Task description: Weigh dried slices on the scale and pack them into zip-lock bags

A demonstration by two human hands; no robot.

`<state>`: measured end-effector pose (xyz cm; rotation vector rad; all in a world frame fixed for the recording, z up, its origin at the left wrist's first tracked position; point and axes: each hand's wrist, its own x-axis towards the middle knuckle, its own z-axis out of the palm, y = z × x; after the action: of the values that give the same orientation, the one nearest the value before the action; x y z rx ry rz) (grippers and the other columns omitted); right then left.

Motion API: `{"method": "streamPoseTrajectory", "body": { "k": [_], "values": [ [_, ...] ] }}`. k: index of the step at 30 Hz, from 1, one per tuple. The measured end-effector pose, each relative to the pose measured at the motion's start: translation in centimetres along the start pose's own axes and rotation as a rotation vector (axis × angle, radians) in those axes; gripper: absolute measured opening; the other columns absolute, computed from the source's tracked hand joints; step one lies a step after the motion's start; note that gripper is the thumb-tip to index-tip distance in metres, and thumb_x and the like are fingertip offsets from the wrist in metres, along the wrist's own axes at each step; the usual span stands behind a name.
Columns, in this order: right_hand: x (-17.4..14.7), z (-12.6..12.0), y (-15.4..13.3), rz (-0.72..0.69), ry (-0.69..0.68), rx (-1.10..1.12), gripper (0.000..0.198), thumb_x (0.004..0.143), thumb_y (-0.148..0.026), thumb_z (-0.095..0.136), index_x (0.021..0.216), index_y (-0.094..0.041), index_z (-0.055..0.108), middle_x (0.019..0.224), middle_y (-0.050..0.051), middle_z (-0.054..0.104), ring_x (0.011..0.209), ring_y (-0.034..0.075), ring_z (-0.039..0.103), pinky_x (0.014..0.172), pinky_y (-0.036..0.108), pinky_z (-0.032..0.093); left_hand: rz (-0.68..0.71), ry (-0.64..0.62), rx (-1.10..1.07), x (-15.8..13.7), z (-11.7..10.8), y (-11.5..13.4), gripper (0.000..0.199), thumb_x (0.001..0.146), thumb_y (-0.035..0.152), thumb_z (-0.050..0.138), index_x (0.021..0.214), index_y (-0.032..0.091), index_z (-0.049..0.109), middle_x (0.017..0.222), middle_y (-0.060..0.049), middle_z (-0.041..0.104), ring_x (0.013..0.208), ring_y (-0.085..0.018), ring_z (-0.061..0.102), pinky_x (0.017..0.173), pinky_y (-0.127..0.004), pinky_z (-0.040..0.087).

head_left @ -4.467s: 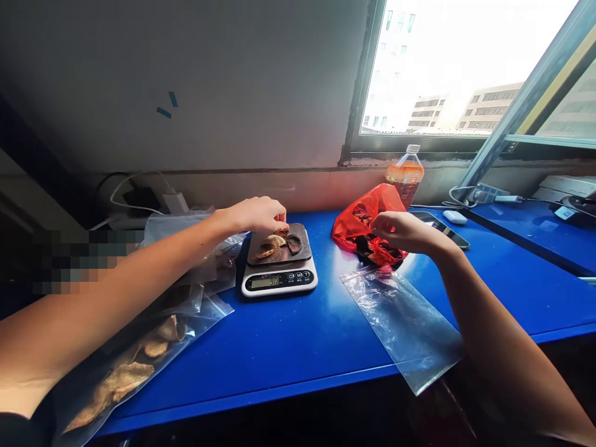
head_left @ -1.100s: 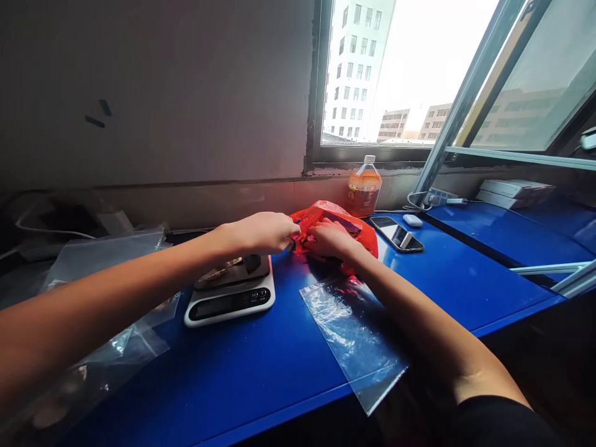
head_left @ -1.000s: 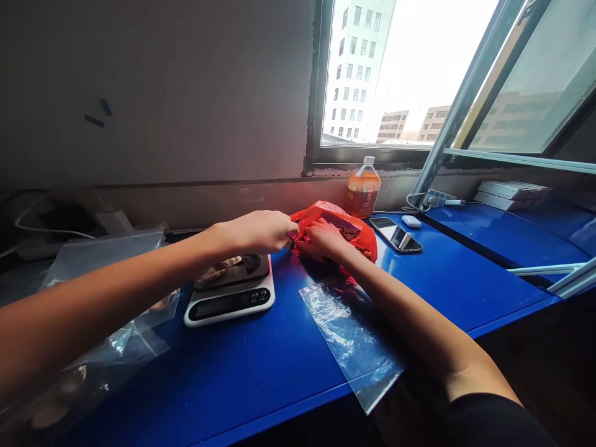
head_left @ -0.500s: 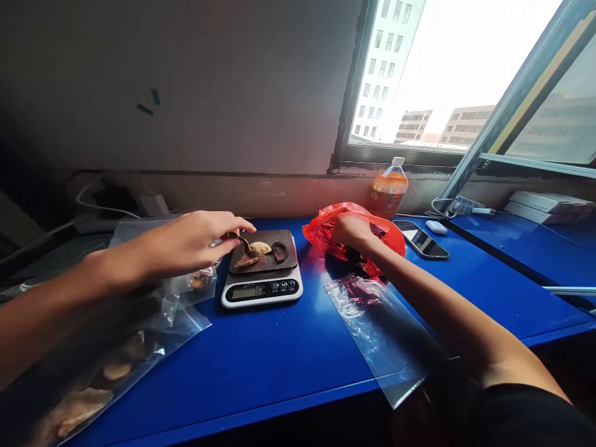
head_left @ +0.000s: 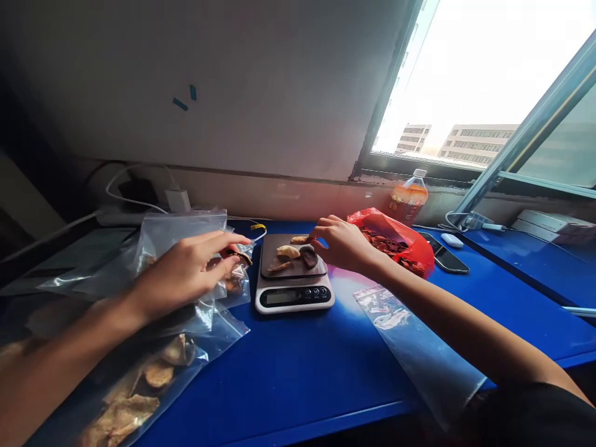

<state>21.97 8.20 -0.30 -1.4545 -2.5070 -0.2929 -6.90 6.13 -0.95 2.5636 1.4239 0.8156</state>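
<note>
My left hand (head_left: 186, 267) pinches a dark curled dried slice (head_left: 241, 256) between thumb and fingers, just left of a small digital kitchen scale (head_left: 295, 303). On the scale's platform lie a pale tan dried slice (head_left: 288, 251), a thin brown piece (head_left: 280, 267) and a dark round slice (head_left: 308, 257). My right hand (head_left: 344, 245) reaches over the platform's right back edge, its fingertips closed on a small tan dried slice (head_left: 300, 239). Behind that hand, a red plastic bag (head_left: 414, 239) gapes, full of dark red dried slices (head_left: 388, 246). The scale's reading is not legible.
Clear zip bags (head_left: 186, 223) with dried slices lie at the left. A flat clear bag (head_left: 419, 347) hangs over the table's front edge. A drink bottle (head_left: 410, 197), phone (head_left: 449, 256) and white earbud case (head_left: 451, 240) stand behind the red bag. Metal framing (head_left: 488, 174) rises at right.
My right hand has come out of the red bag and moved left to the scale with a tan slice. My left hand has lifted the dark slice away from the platform. The view has shifted.
</note>
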Motion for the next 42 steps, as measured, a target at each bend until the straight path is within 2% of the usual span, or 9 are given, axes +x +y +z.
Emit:
{"method": "streamPoseTrajectory", "body": {
  "k": [3, 6, 9, 12, 17, 23, 30, 35, 42],
  "values": [
    [2.6, 1.3, 0.5, -0.035, -0.043, -0.005, 0.027, 0.097, -0.021, 0.050, 0.097, -0.018, 0.077, 0.101, 0.010, 0.071, 0.099, 0.024, 0.060, 0.088, 0.034, 0.046, 0.073, -0.029, -0.007, -0.8, 0.2, 0.1, 0.035, 0.092, 0.039, 0.045, 0.115, 0.025, 0.069, 0.113, -0.005, 0.075, 0.103, -0.025, 0.071, 0.096, -0.034, 0.054],
    [2.4, 1.3, 0.9, -0.047, 0.009, 0.015, 0.030, 0.101, -0.031, 0.050, 0.101, -0.017, 0.077, 0.103, 0.012, 0.071, 0.104, 0.026, 0.060, 0.094, 0.038, 0.046, 0.132, -0.051, 0.003, -1.1, 0.4, 0.5, 0.037, 0.093, 0.030, 0.041, 0.118, 0.024, 0.068, 0.116, -0.006, 0.074, 0.108, -0.024, 0.069, 0.100, -0.033, 0.053],
    [0.0, 0.5, 0.9, -0.066, 0.187, 0.103, 0.030, 0.101, -0.036, 0.054, 0.110, -0.016, 0.074, 0.109, 0.014, 0.071, 0.109, 0.029, 0.060, 0.095, 0.041, 0.048, 0.190, -0.016, 0.008, -1.4, 0.5, 1.0, 0.034, 0.094, 0.027, 0.041, 0.113, 0.024, 0.069, 0.112, -0.006, 0.074, 0.106, -0.023, 0.069, 0.098, -0.032, 0.054],
    [-3.5, -0.3, -0.1, -0.122, 0.349, 0.209, 0.024, 0.100, -0.033, 0.054, 0.103, -0.019, 0.073, 0.101, 0.012, 0.074, 0.095, 0.025, 0.065, 0.086, 0.040, 0.052, 0.262, 0.028, -0.013, -1.9, 0.5, 2.0, 0.026, 0.096, 0.027, 0.047, 0.109, 0.024, 0.069, 0.107, -0.004, 0.076, 0.101, -0.022, 0.071, 0.092, -0.031, 0.056],
    [-7.7, -0.3, -2.4, -0.361, 0.486, 0.191, 0.015, 0.097, -0.026, 0.061, 0.108, -0.019, 0.068, 0.091, 0.009, 0.075, 0.087, 0.024, 0.066, 0.080, 0.041, 0.053, 0.457, 0.116, -0.076, -2.9, 0.8, 4.1, 0.019, 0.098, 0.017, 0.056, 0.112, 0.020, 0.068, 0.105, -0.003, 0.077, 0.098, -0.018, 0.072, 0.089, -0.026, 0.056],
    [-8.1, 0.6, -2.0, -0.371, 0.524, 0.251, 0.013, 0.096, -0.021, 0.062, 0.108, -0.018, 0.064, 0.086, 0.007, 0.075, 0.076, 0.021, 0.065, 0.073, 0.037, 0.053, 0.331, 0.232, -0.103, -3.1, 1.0, 4.7, 0.016, 0.094, 0.019, 0.067, 0.110, 0.021, 0.068, 0.096, 0.001, 0.078, 0.083, -0.012, 0.073, 0.076, -0.020, 0.056],
    [-8.4, 0.9, -3.3, -0.388, 0.511, 0.300, 0.019, 0.096, -0.023, 0.063, 0.113, -0.017, 0.063, 0.081, 0.005, 0.071, 0.073, 0.019, 0.063, 0.066, 0.033, 0.051, 0.386, 0.233, -0.123, -3.9, 1.9, 4.6, 0.010, 0.093, 0.024, 0.071, 0.102, 0.023, 0.066, 0.089, 0.003, 0.079, 0.077, -0.012, 0.075, 0.070, -0.019, 0.057],
    [-7.7, 0.4, -2.0, -0.295, 0.564, 0.346, 0.011, 0.095, -0.017, 0.061, 0.105, -0.018, 0.065, 0.082, 0.006, 0.073, 0.071, 0.018, 0.065, 0.069, 0.033, 0.052, 0.392, 0.275, -0.093, -3.7, 1.9, 3.6, 0.010, 0.092, 0.023, 0.072, 0.099, 0.022, 0.067, 0.089, 0.002, 0.078, 0.077, -0.013, 0.075, 0.068, -0.021, 0.057],
    [-7.3, 1.6, -1.7, -0.277, 0.497, 0.408, 0.009, 0.095, -0.018, 0.060, 0.101, -0.018, 0.067, 0.081, 0.005, 0.074, 0.070, 0.017, 0.065, 0.066, 0.031, 0.052, 0.383, 0.294, -0.111, -3.5, 1.5, 3.7, 0.011, 0.090, 0.026, 0.075, 0.097, 0.021, 0.067, 0.081, 0.004, 0.075, 0.069, -0.011, 0.072, 0.065, -0.020, 0.055]
  ]
}}
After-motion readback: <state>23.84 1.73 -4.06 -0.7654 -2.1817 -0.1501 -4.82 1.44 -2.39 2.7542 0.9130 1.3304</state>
